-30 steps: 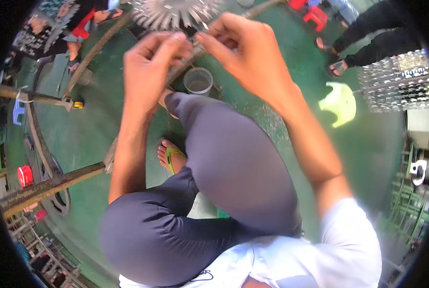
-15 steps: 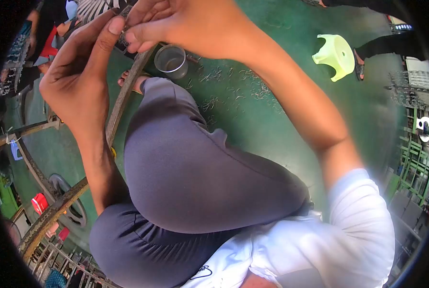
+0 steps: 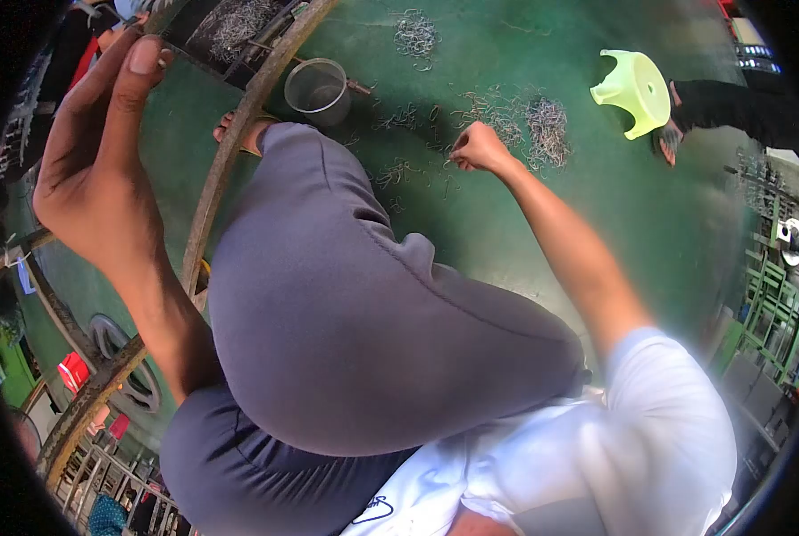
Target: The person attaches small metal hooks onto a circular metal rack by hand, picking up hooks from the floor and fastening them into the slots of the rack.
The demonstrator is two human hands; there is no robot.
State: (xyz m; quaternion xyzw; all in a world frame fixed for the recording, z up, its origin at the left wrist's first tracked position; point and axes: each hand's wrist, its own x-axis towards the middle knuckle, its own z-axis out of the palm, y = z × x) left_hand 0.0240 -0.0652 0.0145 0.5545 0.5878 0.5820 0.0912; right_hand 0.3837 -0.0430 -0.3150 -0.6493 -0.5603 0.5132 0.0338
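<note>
Lying loose, metal hooks (image 3: 548,134) look thin, grey, curved.

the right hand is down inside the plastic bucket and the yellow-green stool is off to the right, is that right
Not quite: the head view shows the right hand outside the plastic bucket, over small metal pieces scattered on the floor. The yellow-green stool is off to the right.

Fisheye distortion bows the edges, and glare whitens the sleeve (image 3: 672,402).
</note>
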